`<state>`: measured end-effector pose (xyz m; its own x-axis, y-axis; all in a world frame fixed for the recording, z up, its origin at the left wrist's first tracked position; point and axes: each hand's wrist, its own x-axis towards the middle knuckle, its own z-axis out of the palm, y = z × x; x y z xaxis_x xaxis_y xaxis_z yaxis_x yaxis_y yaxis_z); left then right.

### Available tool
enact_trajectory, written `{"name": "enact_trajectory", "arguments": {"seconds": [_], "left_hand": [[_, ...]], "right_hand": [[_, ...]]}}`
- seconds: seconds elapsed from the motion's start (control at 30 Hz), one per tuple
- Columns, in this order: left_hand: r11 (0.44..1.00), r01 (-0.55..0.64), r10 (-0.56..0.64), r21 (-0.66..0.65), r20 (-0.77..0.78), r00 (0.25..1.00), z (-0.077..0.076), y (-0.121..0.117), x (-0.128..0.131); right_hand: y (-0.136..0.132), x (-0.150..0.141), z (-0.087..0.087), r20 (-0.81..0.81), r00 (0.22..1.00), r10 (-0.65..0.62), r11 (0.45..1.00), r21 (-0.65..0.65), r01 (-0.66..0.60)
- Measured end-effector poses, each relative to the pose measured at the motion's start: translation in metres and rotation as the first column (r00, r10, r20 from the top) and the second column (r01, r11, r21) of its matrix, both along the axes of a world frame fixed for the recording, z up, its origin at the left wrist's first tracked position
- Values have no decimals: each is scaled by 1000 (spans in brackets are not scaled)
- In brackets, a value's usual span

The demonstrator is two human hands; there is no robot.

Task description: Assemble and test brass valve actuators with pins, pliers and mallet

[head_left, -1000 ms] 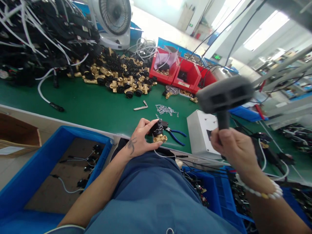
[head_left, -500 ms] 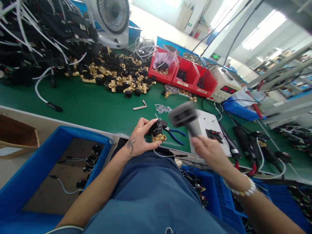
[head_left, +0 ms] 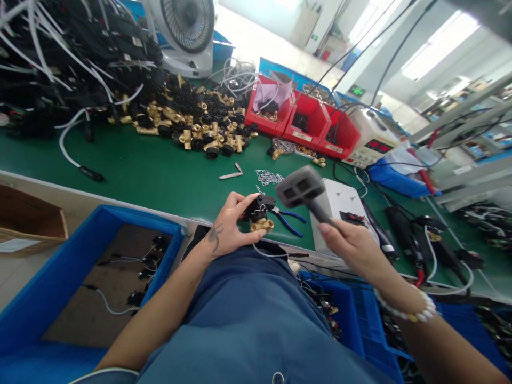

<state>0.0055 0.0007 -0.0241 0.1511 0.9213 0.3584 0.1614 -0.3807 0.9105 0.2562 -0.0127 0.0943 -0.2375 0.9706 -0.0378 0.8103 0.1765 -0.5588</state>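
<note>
My left hand [head_left: 226,230] grips a small brass valve with a black top [head_left: 260,213] against the near edge of the green bench [head_left: 160,176]. My right hand [head_left: 352,246] is closed round the handle of a grey mallet [head_left: 301,189], whose head hangs just right of and slightly above the valve. Blue-handled pliers [head_left: 290,220] lie on the bench right behind the valve. A white box [head_left: 340,205] stands under the mallet handle.
A heap of brass and black fittings [head_left: 200,128] and black cable bundles [head_left: 60,58] fill the far left. Red bins [head_left: 304,122], a fan [head_left: 186,32] and a meter [head_left: 370,141] stand at the back. Blue crates [head_left: 60,288] flank my lap. Wire clips [head_left: 270,177] lie mid-bench.
My right hand has swung the mallet down and leftward from high on the right to just beside the valve. My left hand has kept the valve in place.
</note>
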Motion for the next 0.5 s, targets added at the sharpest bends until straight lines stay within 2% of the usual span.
{"name": "enact_trajectory", "arguments": {"seconds": [0.07,0.1,0.13,0.27,0.4,0.5], "left_hand": [[1000,8,-8,20,-3,1000,0,0,0],[1000,10,-10,25,-6,1000,-1,0,0],[1000,11,-11,23,-9,1000,-1,0,0],[1000,3,-3,-11,-17,1000,0,0,0],[999,5,-3,32,-68,998,2,0,2],[996,-6,18,86,-131,991,4,-1,4]], "right_hand": [[-3,2,1,-163,981,-101,987,106,119],[-4,3,-1,-196,973,-119,983,118,144],[-6,3,-3,-180,977,-115,986,99,134],[-5,-5,-14,33,999,28,994,-107,-24],[7,-22,-12,-147,989,-10,999,30,14],[19,-40,-16,-268,961,71,993,111,-43]]}}
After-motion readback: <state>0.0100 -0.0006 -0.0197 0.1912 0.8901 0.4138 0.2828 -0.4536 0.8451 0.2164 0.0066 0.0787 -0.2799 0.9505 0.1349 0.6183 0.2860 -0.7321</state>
